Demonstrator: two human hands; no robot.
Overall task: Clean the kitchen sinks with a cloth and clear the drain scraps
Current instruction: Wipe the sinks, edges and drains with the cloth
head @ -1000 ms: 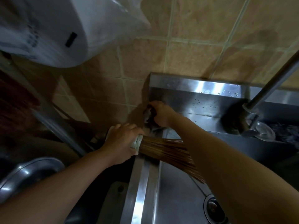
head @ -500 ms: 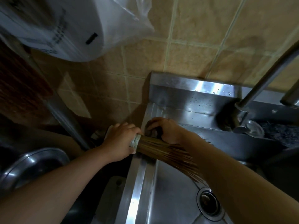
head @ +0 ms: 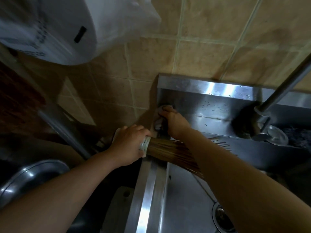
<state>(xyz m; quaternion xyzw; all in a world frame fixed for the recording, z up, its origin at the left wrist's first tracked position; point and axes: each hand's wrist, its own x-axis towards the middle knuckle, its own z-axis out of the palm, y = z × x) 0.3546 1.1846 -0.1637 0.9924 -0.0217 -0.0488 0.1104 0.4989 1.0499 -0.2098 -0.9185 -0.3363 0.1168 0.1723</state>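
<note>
My right hand [head: 175,121] presses a grey cloth [head: 159,115] into the back left corner of the steel sink's splashback [head: 210,105]. My left hand [head: 131,145] grips the bound end of a bamboo brush [head: 170,151], lifted just above the sink's left rim [head: 148,190]. Its bristles fan out to the right under my right forearm. The drain [head: 222,217] shows at the bottom of the basin, partly cut off by my arm.
A steel tap pipe [head: 286,91] slants up at the right, with a round metal fitting [head: 272,137] at its base. A plastic-wrapped white roll [head: 50,27] hangs top left. A metal bowl rim [head: 25,177] sits lower left. Tiled wall [head: 210,47] stands behind.
My right hand has moved the cloth up from the sink's ledge to the splashback corner. My left hand still holds the brush in the same place.
</note>
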